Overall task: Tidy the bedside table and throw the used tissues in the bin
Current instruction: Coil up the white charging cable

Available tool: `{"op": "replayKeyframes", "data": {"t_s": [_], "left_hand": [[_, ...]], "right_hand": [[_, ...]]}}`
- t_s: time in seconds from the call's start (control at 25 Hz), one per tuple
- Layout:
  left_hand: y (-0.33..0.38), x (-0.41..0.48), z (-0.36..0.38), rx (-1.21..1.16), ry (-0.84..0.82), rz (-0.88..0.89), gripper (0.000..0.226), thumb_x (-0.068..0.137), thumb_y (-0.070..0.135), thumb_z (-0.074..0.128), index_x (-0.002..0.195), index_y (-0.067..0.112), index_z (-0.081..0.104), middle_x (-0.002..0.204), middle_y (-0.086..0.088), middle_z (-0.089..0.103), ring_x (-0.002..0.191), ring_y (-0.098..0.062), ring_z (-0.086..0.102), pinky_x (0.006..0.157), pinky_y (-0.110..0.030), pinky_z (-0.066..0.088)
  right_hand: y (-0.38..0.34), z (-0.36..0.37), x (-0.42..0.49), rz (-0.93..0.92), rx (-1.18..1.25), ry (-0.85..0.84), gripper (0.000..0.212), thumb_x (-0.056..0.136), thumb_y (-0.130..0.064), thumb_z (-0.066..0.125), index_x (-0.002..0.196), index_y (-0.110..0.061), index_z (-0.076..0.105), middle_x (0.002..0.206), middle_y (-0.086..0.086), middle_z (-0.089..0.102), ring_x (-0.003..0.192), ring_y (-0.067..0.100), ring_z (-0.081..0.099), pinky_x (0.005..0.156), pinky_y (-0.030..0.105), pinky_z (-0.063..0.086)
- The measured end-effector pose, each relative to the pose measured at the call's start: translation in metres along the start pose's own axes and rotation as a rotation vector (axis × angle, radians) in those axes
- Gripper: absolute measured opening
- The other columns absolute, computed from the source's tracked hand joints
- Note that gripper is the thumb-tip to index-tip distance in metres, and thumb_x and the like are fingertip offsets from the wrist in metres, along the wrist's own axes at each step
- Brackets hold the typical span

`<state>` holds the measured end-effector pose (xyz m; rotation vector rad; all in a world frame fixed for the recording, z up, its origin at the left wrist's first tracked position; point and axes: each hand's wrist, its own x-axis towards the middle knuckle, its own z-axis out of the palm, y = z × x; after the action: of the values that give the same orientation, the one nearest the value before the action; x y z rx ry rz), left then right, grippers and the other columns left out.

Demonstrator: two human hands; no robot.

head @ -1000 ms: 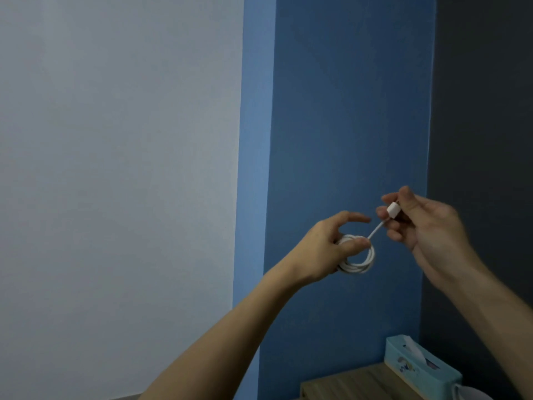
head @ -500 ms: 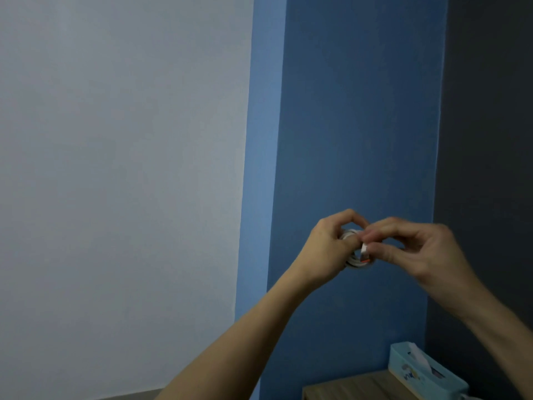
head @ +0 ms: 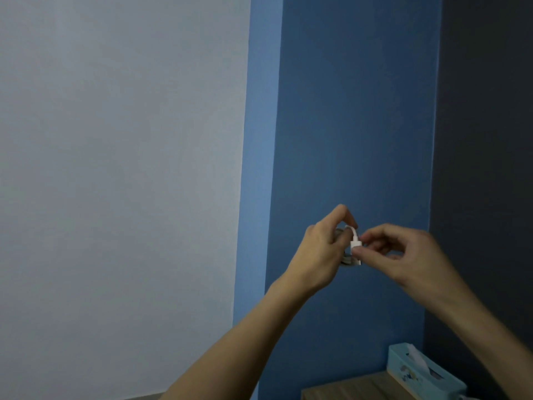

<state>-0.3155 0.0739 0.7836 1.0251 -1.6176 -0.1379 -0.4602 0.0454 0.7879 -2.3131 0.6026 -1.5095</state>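
Two hands up before the blue wall (head: 346,111): left hand (head: 318,255) grips a coiled white cable (head: 348,260), right hand (head: 409,255) pinches its plug (head: 355,243).

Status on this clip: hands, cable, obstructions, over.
Midair: left grip holds coiled white charging cable; right grip pinches its white plug. Light-blue tissue box on wooden table below, apart.

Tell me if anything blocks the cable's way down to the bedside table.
Nothing visible does: left hand and right hand hold the cable in open air above the table; the tissue box takes its right side, bare wood left of it. Table mostly out of view.
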Motion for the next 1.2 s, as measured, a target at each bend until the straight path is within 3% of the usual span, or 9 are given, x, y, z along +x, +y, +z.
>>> {"op": "replayKeyframes", "data": {"t_s": [0.16,0.24,0.4,0.68,0.84,0.92,1.0,1.12,1.2], "left_hand": [[0.002,-0.002,0.001,0.086,-0.017,0.044,0.008,0.094,0.009,0.041,0.090,0.014,0.046,0.047,0.007,0.043,0.047,-0.008,0.035,0.047,-0.027,0.035],[0.006,0.000,-0.001,0.092,-0.042,0.043,0.007,0.098,0.017,0.041,0.091,0.016,0.043,0.045,0.007,0.041,0.045,-0.008,0.030,0.045,-0.022,0.029],[0.010,0.002,-0.002,0.102,-0.086,0.049,0.010,0.101,0.024,0.038,0.093,0.017,0.039,0.055,0.002,0.040,0.050,-0.015,0.031,0.047,-0.029,0.030],[0.009,0.003,-0.003,0.137,-0.034,0.051,0.018,0.103,0.027,0.033,0.092,0.015,0.038,0.060,0.004,0.042,0.053,-0.015,0.034,0.051,-0.032,0.033],[0.007,0.004,-0.002,0.051,-0.014,0.055,0.016,0.103,0.027,0.033,0.092,0.016,0.037,0.068,-0.001,0.049,0.055,-0.013,0.040,0.054,-0.027,0.035],[0.004,0.002,-0.002,0.033,-0.014,0.048,0.014,0.103,0.026,0.034,0.093,0.017,0.037,0.066,0.002,0.050,0.050,-0.005,0.042,0.052,-0.020,0.034],[0.000,-0.003,-0.002,0.051,-0.028,0.039,0.011,0.103,0.025,0.035,0.095,0.018,0.038,0.061,0.004,0.049,0.044,-0.002,0.043,0.046,-0.015,0.033],[-0.004,-0.006,-0.003,0.040,-0.049,0.018,0.008,0.102,0.023,0.040,0.098,0.016,0.043,0.062,0.003,0.052,0.042,-0.001,0.045,0.043,-0.009,0.031],[-0.004,-0.005,-0.004,0.044,-0.067,0.013,0.009,0.100,0.020,0.044,0.101,0.013,0.049,0.065,0.004,0.054,0.045,0.000,0.046,0.045,-0.008,0.032]], "right_hand": [[-0.004,-0.003,0.005,0.076,0.065,-0.103,0.006,0.076,-0.011,0.071,0.071,-0.008,0.072,0.050,0.005,0.056,0.043,0.009,0.043,0.044,0.016,0.034],[-0.002,-0.005,0.006,0.207,0.283,-0.081,0.010,0.080,-0.009,0.066,0.073,-0.004,0.071,0.054,0.005,0.049,0.046,0.007,0.039,0.040,0.014,0.031],[-0.001,0.003,0.001,0.338,0.494,0.025,0.011,0.080,-0.017,0.064,0.074,-0.011,0.071,0.055,-0.006,0.054,0.051,0.003,0.045,0.040,0.010,0.035],[0.003,0.022,-0.003,0.127,0.371,0.241,0.005,0.076,-0.020,0.071,0.072,-0.024,0.070,0.057,-0.011,0.068,0.044,0.002,0.050,0.049,0.009,0.043],[0.008,0.031,-0.001,0.031,0.234,0.306,0.009,0.075,-0.021,0.072,0.077,-0.019,0.063,0.088,0.001,0.066,0.071,-0.007,0.060,0.063,0.003,0.044],[0.014,0.029,0.005,0.083,0.344,0.154,0.039,0.061,-0.043,0.077,0.084,-0.023,0.052,0.104,-0.003,0.063,0.079,-0.005,0.065,0.065,0.008,0.049],[0.018,0.024,0.011,0.181,0.516,-0.079,0.066,0.047,-0.051,0.082,0.094,-0.020,0.050,0.090,-0.004,0.073,0.072,0.004,0.070,0.058,0.014,0.053],[0.023,0.015,0.019,0.147,0.402,-0.221,0.022,0.076,-0.008,0.070,0.096,-0.005,0.063,0.071,-0.005,0.074,0.068,0.005,0.069,0.060,0.016,0.053],[0.022,0.009,0.021,0.144,0.319,-0.287,0.012,0.082,-0.003,0.062,0.085,-0.011,0.070,0.068,-0.005,0.073,0.067,0.002,0.066,0.061,0.015,0.052]]}}
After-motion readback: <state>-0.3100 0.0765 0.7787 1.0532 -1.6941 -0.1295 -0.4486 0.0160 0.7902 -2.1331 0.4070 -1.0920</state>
